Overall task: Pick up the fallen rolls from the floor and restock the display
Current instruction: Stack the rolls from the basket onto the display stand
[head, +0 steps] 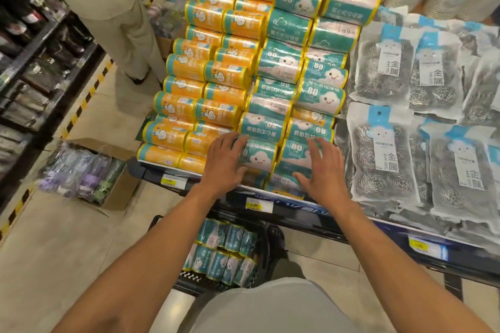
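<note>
1. Broadly, the display shelf (284, 201) holds two blocks of stock: orange rolls (189, 73) on its left half, teal rolls (292, 62) on its right, stacked in rows running away from the camera. Bags of metal scourers (400, 159) lie just beside the teal block.

2. Below the shelf edge, a dark basket (259, 249) on the floor holds more teal rolls, the spare teal packs (224, 249) — these look like the stock yet to go up.

3. The step in hand seems to be seating the front row. The left hand (226, 163) lies flat with fingers spread over the left end of the front teal roll (259, 155); the right hand (322, 167) is spread over its neighbour, the second front roll (295, 159). Neither hand is closed around anything — both press rather than grasp.

4. To do it well, I judge: push both rolls back evenly until they butt against the row behind, keep their ends in line, and let go only once they sit still (rounded packs near the lip could roll off).

5. Hard to make out:
   - whether any roll lies loose on the floor — the person's arms and lap cover much of it;
   - the layer under the hands;
   - the blurred boxed goods (81, 173) at left;
   - the price tag (253, 205) print.
</note>
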A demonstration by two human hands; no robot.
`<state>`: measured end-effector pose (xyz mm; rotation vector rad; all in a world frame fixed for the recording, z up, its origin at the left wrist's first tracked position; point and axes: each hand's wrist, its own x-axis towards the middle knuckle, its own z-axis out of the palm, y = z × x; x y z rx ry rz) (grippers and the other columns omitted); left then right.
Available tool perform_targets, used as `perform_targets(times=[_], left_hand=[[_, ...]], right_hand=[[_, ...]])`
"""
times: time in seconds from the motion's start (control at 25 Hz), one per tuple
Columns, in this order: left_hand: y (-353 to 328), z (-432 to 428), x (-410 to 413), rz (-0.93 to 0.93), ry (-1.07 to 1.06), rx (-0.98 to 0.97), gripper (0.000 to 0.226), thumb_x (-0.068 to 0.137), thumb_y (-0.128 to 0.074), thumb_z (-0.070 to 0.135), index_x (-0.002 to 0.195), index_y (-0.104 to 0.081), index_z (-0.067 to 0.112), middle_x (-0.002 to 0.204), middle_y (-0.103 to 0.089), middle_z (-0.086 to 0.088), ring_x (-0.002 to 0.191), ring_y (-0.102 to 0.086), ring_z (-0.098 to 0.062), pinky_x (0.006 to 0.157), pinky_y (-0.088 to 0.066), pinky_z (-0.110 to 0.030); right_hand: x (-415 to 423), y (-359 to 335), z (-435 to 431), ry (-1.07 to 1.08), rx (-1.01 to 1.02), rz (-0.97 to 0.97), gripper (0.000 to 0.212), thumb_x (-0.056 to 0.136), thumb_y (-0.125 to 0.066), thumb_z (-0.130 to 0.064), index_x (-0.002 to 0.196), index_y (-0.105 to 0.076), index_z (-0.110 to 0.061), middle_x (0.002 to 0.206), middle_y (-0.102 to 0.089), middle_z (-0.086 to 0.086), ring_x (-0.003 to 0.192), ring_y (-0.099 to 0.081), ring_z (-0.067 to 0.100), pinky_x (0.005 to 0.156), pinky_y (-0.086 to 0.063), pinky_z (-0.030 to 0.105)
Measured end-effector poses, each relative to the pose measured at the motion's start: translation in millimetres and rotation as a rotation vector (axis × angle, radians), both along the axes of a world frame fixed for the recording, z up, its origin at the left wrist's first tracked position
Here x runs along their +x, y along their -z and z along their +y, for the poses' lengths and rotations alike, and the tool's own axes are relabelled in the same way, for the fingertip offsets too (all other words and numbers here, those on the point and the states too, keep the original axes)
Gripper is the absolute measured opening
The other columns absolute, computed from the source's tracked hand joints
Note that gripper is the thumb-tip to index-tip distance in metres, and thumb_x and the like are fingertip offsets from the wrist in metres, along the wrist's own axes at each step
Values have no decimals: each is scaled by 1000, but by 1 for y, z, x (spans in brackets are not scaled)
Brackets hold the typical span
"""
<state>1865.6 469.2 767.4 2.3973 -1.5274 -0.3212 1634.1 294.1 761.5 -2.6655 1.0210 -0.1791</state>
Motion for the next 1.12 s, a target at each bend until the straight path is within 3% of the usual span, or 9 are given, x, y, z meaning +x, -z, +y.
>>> perform_targets(times=[0.2,0.32,0.48,0.64,0.8,0.88,0.96,1.12], left_hand=[[-4,69,-2,80,-51,-159,67,94,-66,37,152,-38,19,156,-38,-7,143,-34,-32,116,-33,-50],[4,136,-3,116,-71,-224,62,96,-65,32,151,-42,14,152,-43,-7,141,-37,-29,117,-33,-44],[49,233,-8,146,-120,-122,62,92,-68,33,148,-47,13,146,-51,-8,136,-44,-27,115,-38,-43],[132,300,-18,256,-195,26,65,89,-67,33,147,-47,11,143,-54,-10,133,-48,-30,112,-42,-44],[252,325,-28,364,-350,220,70,86,-61,45,148,-46,17,139,-56,-11,128,-50,-32,105,-47,-42],[320,331,-30,429,-434,271,72,88,-63,49,149,-46,16,146,-52,-12,137,-46,-34,111,-42,-40],[391,330,-27,512,-478,311,73,90,-70,45,151,-44,14,152,-48,-11,142,-41,-31,116,-36,-38],[500,307,-22,529,-476,320,75,90,-70,51,150,-45,13,149,-50,-11,138,-46,-30,111,-38,-37]], right_hand=[[-9,-16,81,94,-57,-205,69,94,-69,-41,150,-41,-10,152,-40,14,142,-37,37,117,-31,53],[-18,2,162,156,-24,-186,67,94,-69,-37,149,-43,-7,150,-45,15,141,-40,36,118,-33,49],[-29,51,260,172,174,-72,73,91,-72,-39,150,-43,-8,151,-47,14,141,-42,33,119,-35,46],[-37,134,326,172,393,86,74,91,-66,-51,150,-42,-13,147,-50,8,136,-46,29,115,-40,43],[-31,248,361,253,596,261,73,89,-68,-56,143,-51,-11,132,-62,15,122,-58,35,99,-51,44],[-15,312,375,314,688,347,81,87,-62,-69,145,-51,-13,137,-62,14,128,-56,34,105,-47,39],[2,389,380,371,775,281,85,86,-72,-58,149,-47,-6,145,-54,19,135,-50,34,112,-36,35],[40,510,351,546,864,208,83,86,-71,-58,147,-47,-8,147,-52,16,134,-52,33,108,-41,37]])
